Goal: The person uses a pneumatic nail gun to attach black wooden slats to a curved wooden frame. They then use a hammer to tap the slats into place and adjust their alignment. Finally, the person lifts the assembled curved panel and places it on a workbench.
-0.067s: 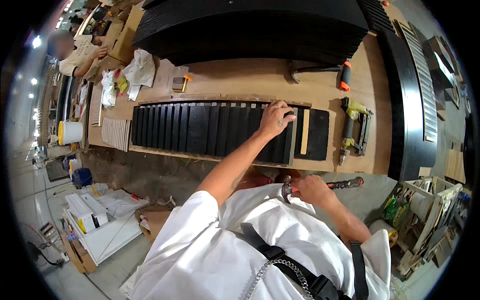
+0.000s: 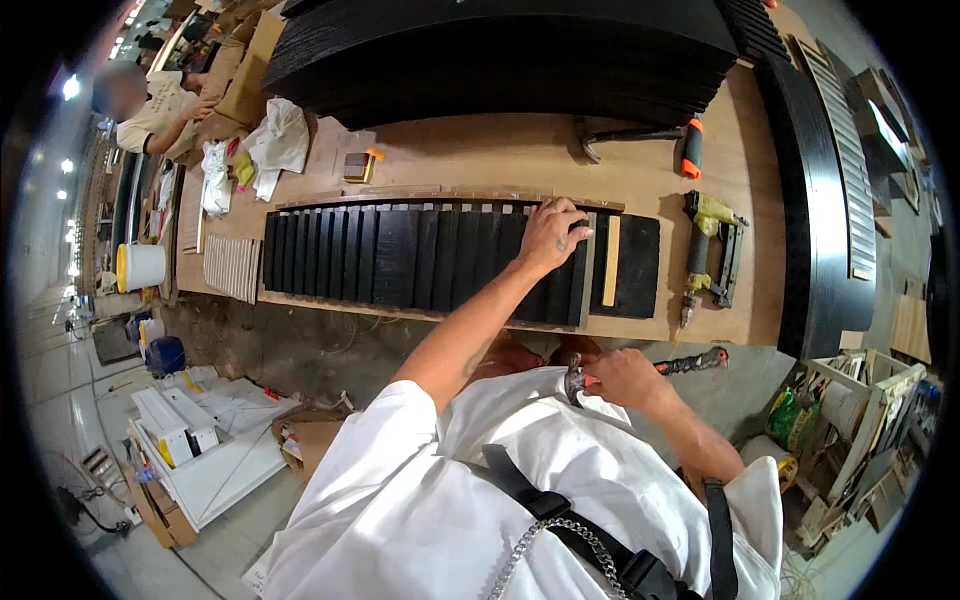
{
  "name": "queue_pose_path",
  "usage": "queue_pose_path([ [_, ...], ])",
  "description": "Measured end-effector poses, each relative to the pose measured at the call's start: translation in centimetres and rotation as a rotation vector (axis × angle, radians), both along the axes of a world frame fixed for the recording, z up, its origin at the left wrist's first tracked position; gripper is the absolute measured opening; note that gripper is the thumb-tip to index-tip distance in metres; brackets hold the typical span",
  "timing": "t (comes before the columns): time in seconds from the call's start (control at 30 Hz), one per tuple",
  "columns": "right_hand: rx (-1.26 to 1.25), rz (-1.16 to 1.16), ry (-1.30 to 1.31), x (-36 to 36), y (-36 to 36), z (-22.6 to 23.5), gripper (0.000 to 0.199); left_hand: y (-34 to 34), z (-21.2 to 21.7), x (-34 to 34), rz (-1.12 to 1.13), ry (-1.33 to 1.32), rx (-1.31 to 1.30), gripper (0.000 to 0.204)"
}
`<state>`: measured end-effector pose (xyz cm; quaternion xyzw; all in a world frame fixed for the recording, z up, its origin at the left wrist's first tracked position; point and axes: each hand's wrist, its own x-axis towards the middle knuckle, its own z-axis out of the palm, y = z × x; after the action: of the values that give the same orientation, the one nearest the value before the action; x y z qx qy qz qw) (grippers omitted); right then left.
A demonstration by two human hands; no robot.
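A panel of black slats [image 2: 400, 256] set side by side lies on the wooden workbench [image 2: 455, 150]. Toward its right end my left hand [image 2: 552, 236] has its fingers curled over the upper edge of a black slat [image 2: 578, 275]. In front of my body, below the bench edge, my right hand [image 2: 628, 378] is closed round a hammer [image 2: 690, 362] with a red and black handle. The hammer's head is near my shirt. Right of the panel lies a black board [image 2: 638, 270] with a pale wood strip [image 2: 611, 262] on it.
A yellow-green nail gun [image 2: 705, 250] lies right of the panel; another hammer [image 2: 630, 134] and an orange-handled tool [image 2: 692, 150] lie behind. A black board stack [image 2: 500, 70] fills the back. Left are pale slats [image 2: 232, 267] and a white bucket [image 2: 142, 265]. Another person [image 2: 160, 110] handles a cardboard box.
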<state>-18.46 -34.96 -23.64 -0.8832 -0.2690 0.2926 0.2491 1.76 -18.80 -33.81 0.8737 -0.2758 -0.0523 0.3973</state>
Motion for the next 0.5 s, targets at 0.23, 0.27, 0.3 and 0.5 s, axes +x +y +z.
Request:
queue_pose_path([
  [0.23, -0.23, -0.198, 0.076, 2.3, 1.3, 1.7, 0.02, 0.4, -0.3, 0.1, 0.014, 0.006, -0.001, 0.033],
  [0.27, -0.238, -0.139, 0.136, 3.3, 1.3, 3.1, 0.019, 0.6, -0.7, 0.0, 0.025, 0.022, 0.0, 0.033],
  [0.3, -0.245, 0.008, 0.161, 3.7, 1.4, 4.6, 0.02, 0.5, -0.8, 0.2, 0.024, 0.078, 0.017, 0.032],
  [0.5, -0.201, 0.051, -0.1, -0.3, 1.5, -1.3, 0.029, 0.3, 0.3, 0.0, 0.003, 0.069, 0.008, 0.033],
])
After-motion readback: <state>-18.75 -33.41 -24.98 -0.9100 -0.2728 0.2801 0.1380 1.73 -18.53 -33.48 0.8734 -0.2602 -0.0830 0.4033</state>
